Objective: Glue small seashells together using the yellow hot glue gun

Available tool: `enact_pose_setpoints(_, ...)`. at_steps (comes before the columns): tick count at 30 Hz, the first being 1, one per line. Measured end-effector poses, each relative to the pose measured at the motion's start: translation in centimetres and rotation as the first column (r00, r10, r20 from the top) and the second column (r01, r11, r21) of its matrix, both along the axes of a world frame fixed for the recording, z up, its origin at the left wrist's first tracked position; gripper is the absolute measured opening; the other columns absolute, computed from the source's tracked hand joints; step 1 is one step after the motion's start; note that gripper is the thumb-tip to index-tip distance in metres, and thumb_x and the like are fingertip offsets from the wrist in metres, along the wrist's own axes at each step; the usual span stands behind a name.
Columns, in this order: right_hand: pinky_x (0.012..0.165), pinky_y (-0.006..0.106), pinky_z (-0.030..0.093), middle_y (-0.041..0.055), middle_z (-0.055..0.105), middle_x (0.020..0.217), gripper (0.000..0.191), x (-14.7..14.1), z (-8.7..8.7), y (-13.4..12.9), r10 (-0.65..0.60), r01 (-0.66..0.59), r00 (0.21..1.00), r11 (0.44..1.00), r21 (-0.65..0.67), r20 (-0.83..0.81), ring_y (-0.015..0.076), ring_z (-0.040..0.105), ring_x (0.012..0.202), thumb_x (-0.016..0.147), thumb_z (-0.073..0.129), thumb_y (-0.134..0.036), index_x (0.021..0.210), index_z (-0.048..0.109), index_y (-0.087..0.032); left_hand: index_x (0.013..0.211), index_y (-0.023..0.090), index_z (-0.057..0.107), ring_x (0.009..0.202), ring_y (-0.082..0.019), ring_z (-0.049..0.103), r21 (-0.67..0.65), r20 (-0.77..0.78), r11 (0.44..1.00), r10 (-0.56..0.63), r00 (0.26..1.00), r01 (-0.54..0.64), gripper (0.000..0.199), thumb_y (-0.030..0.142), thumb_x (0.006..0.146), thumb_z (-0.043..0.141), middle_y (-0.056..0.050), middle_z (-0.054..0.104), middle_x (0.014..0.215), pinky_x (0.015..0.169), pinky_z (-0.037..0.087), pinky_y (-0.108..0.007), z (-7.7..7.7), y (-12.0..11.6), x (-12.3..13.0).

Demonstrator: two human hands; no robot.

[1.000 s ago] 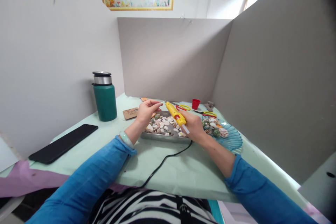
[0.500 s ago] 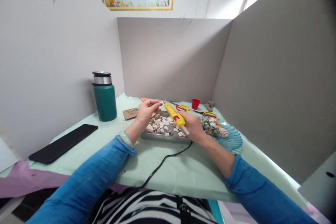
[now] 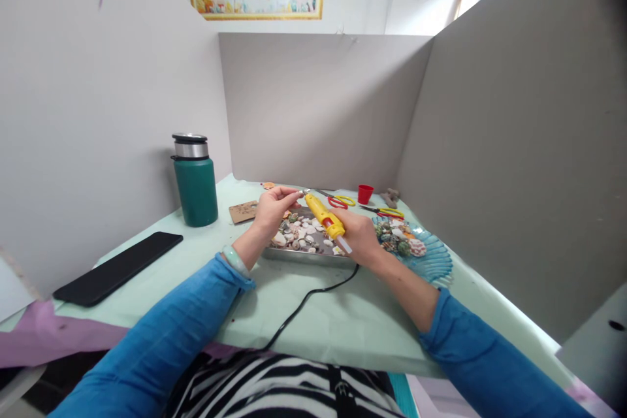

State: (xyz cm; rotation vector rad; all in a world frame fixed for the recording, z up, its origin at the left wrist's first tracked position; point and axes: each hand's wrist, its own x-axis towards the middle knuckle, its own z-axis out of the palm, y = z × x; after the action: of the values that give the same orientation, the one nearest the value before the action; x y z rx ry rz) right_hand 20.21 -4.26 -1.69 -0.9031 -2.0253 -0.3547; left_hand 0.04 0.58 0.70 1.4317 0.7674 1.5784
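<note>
In my right hand (image 3: 359, 235) is a yellow hot glue gun (image 3: 323, 215), its nozzle pointing up and to the left and a clear glue stick coming out of its rear. My left hand (image 3: 275, 209) pinches a small whitish piece (image 3: 301, 192) right by the nozzle; it looks like a shell but is too small to be sure. Whether nozzle and piece touch, I cannot tell. Below both hands lies a metal tray (image 3: 306, 257) of assorted seashells (image 3: 304, 232). The gun's black cord (image 3: 304, 302) runs toward the table's front edge.
Right of the tray sits a blue shell-shaped glass dish (image 3: 435, 255) with more shells. Behind are two pairs of scissors (image 3: 345, 201), (image 3: 389, 213) and a red cup (image 3: 365, 194). A green bottle (image 3: 196, 189), a black flat object (image 3: 120, 268) and a brown card (image 3: 243, 211) lie left. Grey partitions enclose the table.
The glue gun has shifted very slightly left, bringing its nozzle closer to the small piece in my left hand. Everything else stays where it was.
</note>
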Motion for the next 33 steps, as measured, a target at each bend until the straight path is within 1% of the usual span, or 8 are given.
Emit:
enact_pose_setpoints(4,0.07,0.026,0.046,0.0044,0.069,0.098,0.028,-0.1,0.05,-0.13,-0.005,0.005,1.0,1.0,-0.023,0.008,0.0188,0.064,0.084,0.078,0.056,-0.026,0.105,0.061,-0.021,0.08,0.013,0.065,0.061,-0.012,0.062,-0.003,0.002,1.0,0.002,1.0,-0.002,0.035,0.04,0.06,0.076,-0.006,0.066,0.077,0.055,0.047,-0.022,-0.01,0.03,-0.04)
enact_pose_setpoints(10,0.067,0.025,0.044,0.0044,0.069,0.097,0.028,0.01,0.07,-0.11,-0.036,0.036,0.999,0.999,-0.013,0.002,0.0185,0.064,0.081,0.078,0.055,-0.023,0.105,0.061,-0.019,0.08,0.013,0.065,0.06,-0.011,0.061,0.005,0.013,1.0,0.001,1.0,-0.001,0.035,0.039,0.06,0.076,-0.007,0.067,0.079,0.057,0.047,-0.023,0.04,-0.04,-0.07)
enact_pose_setpoints(15,0.062,0.024,0.041,0.0035,0.07,0.088,0.025,0.05,0.13,-0.15,-0.094,0.094,0.996,0.996,-0.009,-0.01,0.017,0.062,0.075,0.08,0.051,-0.022,0.102,0.062,-0.02,0.08,0.013,0.065,0.061,-0.012,0.062,-0.008,0.008,1.0,0.011,1.0,-0.011,0.035,0.039,0.06,0.076,-0.007,0.067,0.079,0.056,0.048,-0.023,-0.04,0.07,-0.09)
enact_pose_setpoints(19,0.064,0.024,0.042,0.0041,0.07,0.092,0.025,0.06,0.2,-0.15,-0.068,0.068,0.998,0.997,-0.028,0.004,0.0173,0.062,0.077,0.079,0.052,-0.023,0.102,0.062,-0.02,0.08,0.013,0.065,0.061,-0.012,0.062,-0.016,0.01,1.0,0.013,1.0,-0.012,0.034,0.037,0.06,0.076,-0.007,0.068,0.079,0.057,0.048,-0.023,-0.19,0.32,-0.08)
enact_pose_setpoints(23,0.068,0.025,0.043,0.0041,0.069,0.096,0.027,0.0,0.21,-0.12,-0.036,0.037,0.999,0.998,-0.049,0.017,0.0181,0.063,0.081,0.078,0.053,-0.023,0.104,0.061,-0.02,0.08,0.013,0.065,0.06,-0.012,0.061,0.003,-0.004,1.0,0.001,1.0,0.0,0.032,0.037,0.061,0.076,-0.007,0.068,0.079,0.058,0.049,-0.024,-0.29,0.45,-0.07)
enact_pose_setpoints(29,0.07,0.025,0.043,0.0046,0.069,0.099,0.029,-0.05,0.11,-0.13,-0.029,0.03,0.999,0.998,-0.062,0.017,0.0182,0.063,0.084,0.079,0.053,-0.026,0.107,0.061,-0.019,0.08,0.012,0.065,0.061,-0.012,0.062,-0.017,-0.002,1.0,0.005,1.0,-0.005,0.033,0.037,0.061,0.075,-0.007,0.067,0.079,0.057,0.049,-0.024,-0.37,0.44,-0.09)
enact_pose_setpoints(33,0.07,0.025,0.043,0.0046,0.069,0.098,0.029,0.01,0.18,-0.22,-0.046,0.047,0.999,0.996,-0.079,0.014,0.0179,0.063,0.083,0.079,0.052,-0.024,0.106,0.061,-0.018,0.08,0.012,0.065,0.061,-0.012,0.062,-0.011,-0.001,1.0,0.007,1.0,-0.007,0.033,0.037,0.061,0.075,-0.008,0.068,0.08,0.058,0.049,-0.024,-0.34,0.38,-0.09)
